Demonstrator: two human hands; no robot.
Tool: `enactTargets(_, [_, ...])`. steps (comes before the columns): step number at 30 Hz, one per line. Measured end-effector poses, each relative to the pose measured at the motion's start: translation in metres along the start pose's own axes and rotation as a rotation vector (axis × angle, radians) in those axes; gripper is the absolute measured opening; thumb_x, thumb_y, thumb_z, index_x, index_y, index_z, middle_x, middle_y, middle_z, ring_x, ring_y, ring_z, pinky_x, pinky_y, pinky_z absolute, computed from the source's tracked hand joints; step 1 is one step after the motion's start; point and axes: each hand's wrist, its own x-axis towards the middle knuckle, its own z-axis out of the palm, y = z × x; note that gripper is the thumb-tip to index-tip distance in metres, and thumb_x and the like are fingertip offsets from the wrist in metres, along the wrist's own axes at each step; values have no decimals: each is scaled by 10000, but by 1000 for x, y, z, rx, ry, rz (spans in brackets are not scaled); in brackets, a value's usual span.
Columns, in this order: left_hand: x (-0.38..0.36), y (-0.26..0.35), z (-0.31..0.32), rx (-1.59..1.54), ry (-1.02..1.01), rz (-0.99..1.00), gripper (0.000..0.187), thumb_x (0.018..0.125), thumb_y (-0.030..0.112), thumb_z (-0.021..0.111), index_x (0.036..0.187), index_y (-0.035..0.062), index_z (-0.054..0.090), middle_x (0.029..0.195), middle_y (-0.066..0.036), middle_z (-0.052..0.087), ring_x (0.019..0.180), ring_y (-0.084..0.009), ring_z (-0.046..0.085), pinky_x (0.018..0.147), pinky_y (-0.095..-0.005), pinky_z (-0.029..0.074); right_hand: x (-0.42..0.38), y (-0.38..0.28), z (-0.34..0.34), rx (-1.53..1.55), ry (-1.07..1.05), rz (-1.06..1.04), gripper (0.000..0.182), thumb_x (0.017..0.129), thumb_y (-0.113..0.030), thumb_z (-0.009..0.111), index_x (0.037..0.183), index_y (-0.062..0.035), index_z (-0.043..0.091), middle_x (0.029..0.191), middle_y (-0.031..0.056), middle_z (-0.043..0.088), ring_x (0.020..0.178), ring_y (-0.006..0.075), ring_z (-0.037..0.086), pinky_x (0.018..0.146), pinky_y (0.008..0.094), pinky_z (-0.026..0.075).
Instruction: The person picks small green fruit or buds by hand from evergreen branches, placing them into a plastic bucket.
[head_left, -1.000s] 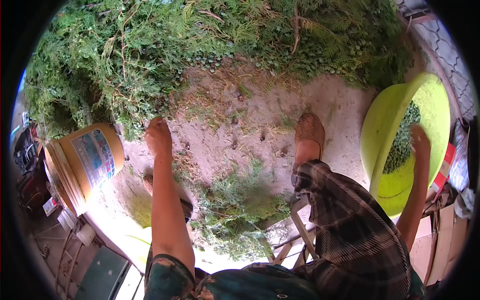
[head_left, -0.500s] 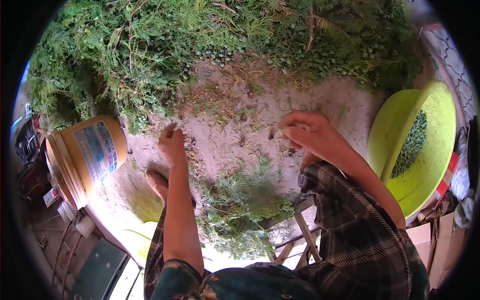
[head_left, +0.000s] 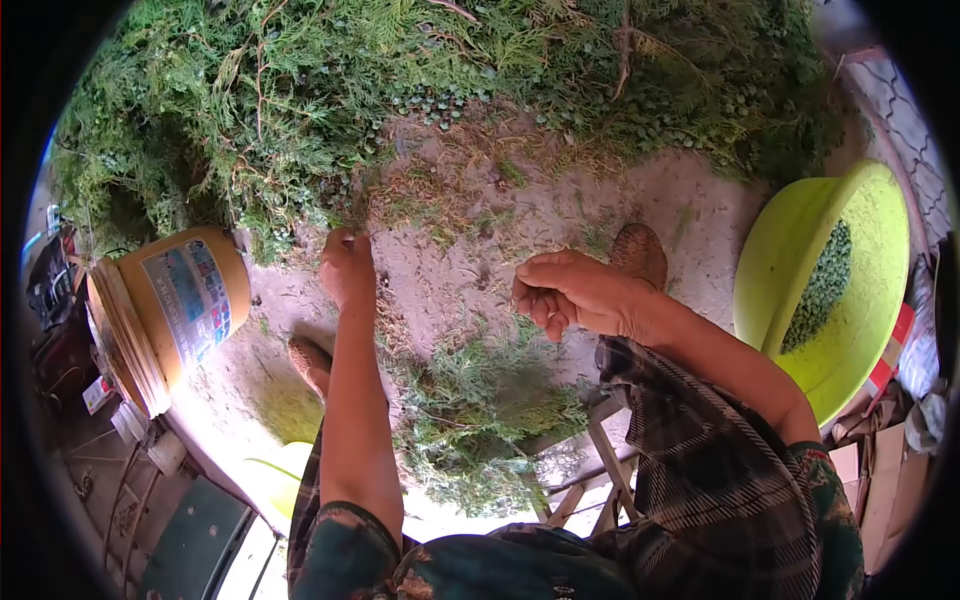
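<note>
My left hand point(head_left: 347, 270) is closed, thumb and fingertips pinched together, near the lower edge of the heap of green conifer branches point(head_left: 300, 130). Whatever it may pinch is too small to make out. My right hand point(head_left: 575, 292) hovers over the littered ground with its fingers curled inward; anything inside them is hidden. Small round green cones point(head_left: 440, 105) show among the heaped sprigs. At the right, a lime-green basin point(head_left: 850, 370) holds a pile of picked green cones point(head_left: 822, 285).
A tan bucket point(head_left: 245, 285) with a printed label lies tipped at the left. Loose conifer sprigs point(head_left: 480, 390) lie between my feet, by a wooden stool frame point(head_left: 612, 460). Cardboard point(head_left: 890, 480) stands at the lower right, another yellow-green container point(head_left: 275, 480) at the lower left.
My right hand has moved left and slightly down, uncovering my right shoe. My left hand has shifted up a little toward the branches.
</note>
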Motion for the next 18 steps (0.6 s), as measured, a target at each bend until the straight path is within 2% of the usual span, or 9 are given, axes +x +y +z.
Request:
enactTargets(2, [4,-11,8,154,-14,29,149,785,152,628,878,36,636,732,-153,640,649,-342,611,606,-403,478,-1,1,1,-17,26,2,294,938,-285,462,916,-9,562,817,68,591,680,119,593,527,302,549])
enactTargets(3, [0,-4,6,155,-11,29,149,785,152,628,878,36,636,732,-153,640,649,-342,611,606,-403,478,-2,-1,2,-35,49,9,287,947,-279,452,929,-15,562,841,60,592,719,125,599,586,321,550])
enactTargets(7, [-51,36,-6,-214,-120,40,128,797,103,612,901,28,623,775,-109,648,652,-230,621,603,-343,482,2,8,3,45,128,-95,289,957,-286,440,981,-23,556,901,64,590,823,161,601,720,380,536])
enactTargets(9, [-84,66,-20,-618,-583,35,149,815,89,602,948,27,627,805,-65,646,651,-148,603,595,-286,480,1,6,8,156,134,-57,289,959,-286,435,999,-24,553,924,74,591,849,175,597,749,406,526])
enactTargets(12, [-81,70,-29,-545,-605,149,198,831,103,596,1012,26,625,812,-49,641,654,-109,586,586,-254,476,1,6,8,294,57,-1,291,960,-277,427,1007,-18,552,944,90,592,845,182,600,743,420,532])
enactTargets(13, [-57,60,-32,-481,-536,-104,250,841,114,588,1070,15,609,823,-68,649,674,-117,600,581,-253,479,1,8,6,326,-21,18,292,961,-269,424,997,-10,555,940,97,593,815,175,607,708,408,547])
enactTargets(14, [-32,37,-25,-348,-321,-194,285,850,124,579,1108,2,588,842,-99,655,680,-128,607,570,-252,479,3,10,1,323,-23,20,292,961,-269,424,997,-10,555,940,97,593,815,175,607,708,408,547])
enactTargets(17, [37,-16,-7,84,248,53,349,808,171,621,1109,-1,581,829,-114,666,682,-205,629,600,-345,499,4,13,-9,240,-106,-19,281,939,-268,462,970,-2,545,895,90,604,743,151,608,641,381,554])
enactTargets(18, [52,-31,-2,82,244,53,349,808,171,621,1109,-1,581,829,-114,666,682,-205,629,600,-345,499,3,12,-8,235,-78,-21,273,937,-260,467,960,1,547,868,83,607,703,143,607,604,353,555])
